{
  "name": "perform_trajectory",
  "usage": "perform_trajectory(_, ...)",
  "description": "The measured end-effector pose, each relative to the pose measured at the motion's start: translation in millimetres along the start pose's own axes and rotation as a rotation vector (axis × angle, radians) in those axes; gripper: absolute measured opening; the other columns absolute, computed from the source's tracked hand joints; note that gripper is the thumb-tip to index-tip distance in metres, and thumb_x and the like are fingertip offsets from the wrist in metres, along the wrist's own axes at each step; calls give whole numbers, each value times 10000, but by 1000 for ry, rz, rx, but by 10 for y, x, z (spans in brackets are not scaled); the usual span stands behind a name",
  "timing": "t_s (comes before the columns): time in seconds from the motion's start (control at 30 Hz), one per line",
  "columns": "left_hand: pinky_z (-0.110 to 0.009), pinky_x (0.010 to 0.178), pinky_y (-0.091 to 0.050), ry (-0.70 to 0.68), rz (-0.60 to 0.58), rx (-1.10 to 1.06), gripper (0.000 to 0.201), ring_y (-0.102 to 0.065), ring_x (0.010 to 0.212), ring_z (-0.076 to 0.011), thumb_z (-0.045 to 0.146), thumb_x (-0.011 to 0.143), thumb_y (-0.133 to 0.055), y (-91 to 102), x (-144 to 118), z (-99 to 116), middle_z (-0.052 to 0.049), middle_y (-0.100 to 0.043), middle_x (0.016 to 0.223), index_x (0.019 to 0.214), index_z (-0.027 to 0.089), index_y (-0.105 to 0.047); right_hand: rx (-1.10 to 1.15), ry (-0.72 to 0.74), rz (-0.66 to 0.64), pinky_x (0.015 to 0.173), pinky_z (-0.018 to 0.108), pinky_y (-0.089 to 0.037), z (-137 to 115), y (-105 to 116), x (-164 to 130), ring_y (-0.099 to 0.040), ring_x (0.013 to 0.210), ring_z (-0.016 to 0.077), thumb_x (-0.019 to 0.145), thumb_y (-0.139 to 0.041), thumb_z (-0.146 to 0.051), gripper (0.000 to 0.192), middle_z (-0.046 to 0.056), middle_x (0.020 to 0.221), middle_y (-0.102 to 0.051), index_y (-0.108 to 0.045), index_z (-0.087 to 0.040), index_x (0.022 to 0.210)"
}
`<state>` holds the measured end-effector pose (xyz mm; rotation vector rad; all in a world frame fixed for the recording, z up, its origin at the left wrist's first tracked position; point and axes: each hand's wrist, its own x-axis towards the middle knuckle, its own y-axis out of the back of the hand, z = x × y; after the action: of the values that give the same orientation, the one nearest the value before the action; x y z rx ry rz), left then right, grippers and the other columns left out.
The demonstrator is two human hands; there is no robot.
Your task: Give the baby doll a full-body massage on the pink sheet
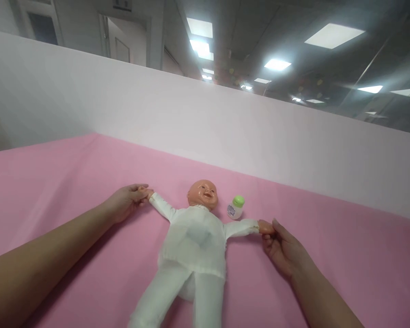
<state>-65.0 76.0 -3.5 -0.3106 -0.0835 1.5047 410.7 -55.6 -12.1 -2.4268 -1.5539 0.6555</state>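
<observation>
A baby doll (195, 239) with a white cloth body and a hard plastic head lies on its back on a pink sheet (99, 273). Its arms are stretched out to both sides. My left hand (128, 202) is closed on the doll's hand at the left. At the right, my right hand (285, 248) pinches the doll's other hand between thumb and fingers. Beside the doll's head, above its right-side arm, is a small white bottle (235, 208) with a green cap; neither hand touches it. The lower ends of the doll's legs are cut off by the frame.
A low white partition (205, 123) runs along the far edge of the pink surface. Beyond it are a doorway (126, 41) at the left and a dark ceiling with several bright light panels (333, 35).
</observation>
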Motion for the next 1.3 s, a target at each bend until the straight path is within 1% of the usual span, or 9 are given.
perform_trajectory(0.17, -215, 546, -519, 50, -2, 2, 396, -603, 603, -112, 30, 730, -710, -42, -9, 19, -62, -680, 842, 1112, 109, -640, -117, -7, -24, 544, 182, -593, -14, -41, -89, -592, 635, 109, 826, -834, -334, 306, 44, 813, -657, -736, -146, 1047)
perform_trajectory(0.33, -195, 423, -419, 72, 20, 89, 307, -544, 510, -110, 153, 794, -671, -32, 7, 27, -20, -624, 708, 1098, 128, -633, -267, -4, -17, 348, 135, -396, -21, 27, -75, -472, 530, 73, 779, -873, -379, 277, -15, 691, -548, -742, -203, 947)
perform_trajectory(0.53, -210, 444, -412, 30, 16, 230, 354, -548, 554, -135, 242, 701, -724, 66, 102, -47, -36, -636, 700, 1031, 132, -662, -260, -14, -112, 581, 165, -556, -26, 111, -16, -541, 656, 90, 751, -899, -309, 328, 37, 832, -631, -760, -171, 1014)
perform_trajectory(0.6, -211, 441, -385, 5, 27, 291, 356, -523, 553, -134, 276, 680, -737, 107, 133, -76, -26, -619, 670, 1003, 141, -677, -282, -31, -153, 636, 170, -559, -33, 111, -28, -549, 684, 90, 751, -900, -307, 318, 41, 851, -631, -757, -161, 993)
perform_trajectory(0.8, -228, 448, -347, -3, 31, 378, 302, -498, 546, -131, 371, 716, -729, 157, 159, -92, -28, -625, 696, 942, 171, -706, -407, 26, -180, 476, 191, -388, -22, 56, -74, -479, 588, 93, 712, -909, -384, 338, -7, 697, -554, -688, -179, 866)
perform_trajectory(0.93, -233, 454, -359, 4, 33, 406, 343, -496, 548, -136, 440, 744, -720, 135, 133, -68, -32, -633, 697, 945, 163, -705, -471, 70, -150, 463, 208, -305, 4, 3, -91, -418, 532, 89, 708, -886, -473, 403, -39, 623, -506, -609, -199, 814)
perform_trajectory(1.07, -243, 458, -376, 12, 38, 416, 372, -505, 551, -150, 466, 765, -701, 125, 123, -63, -36, -627, 667, 966, 153, -704, -520, 108, -108, 452, 218, -241, 47, -26, -73, -330, 494, 78, 801, -761, -605, 477, -62, 580, -425, -513, -207, 714)
perform_trajectory(1.2, -250, 466, -405, 17, 27, 391, 428, -533, 564, -164, 458, 759, -699, 138, 123, -66, -45, -643, 677, 1052, 146, -695, -524, 110, -115, 438, 224, -199, 83, -12, -27, -293, 482, 77, 834, -709, -625, 472, -60, 575, -407, -537, -204, 708)
perform_trajectory(1.3, -251, 469, -435, 20, -6, 329, 472, -563, 580, -167, 414, 717, -740, 155, 123, -58, -68, -677, 741, 1093, 133, -687, -515, 110, -109, 440, 222, -237, 79, 12, -13, -334, 498, 84, 823, -732, -586, 410, -44, 611, -453, -613, -197, 779)
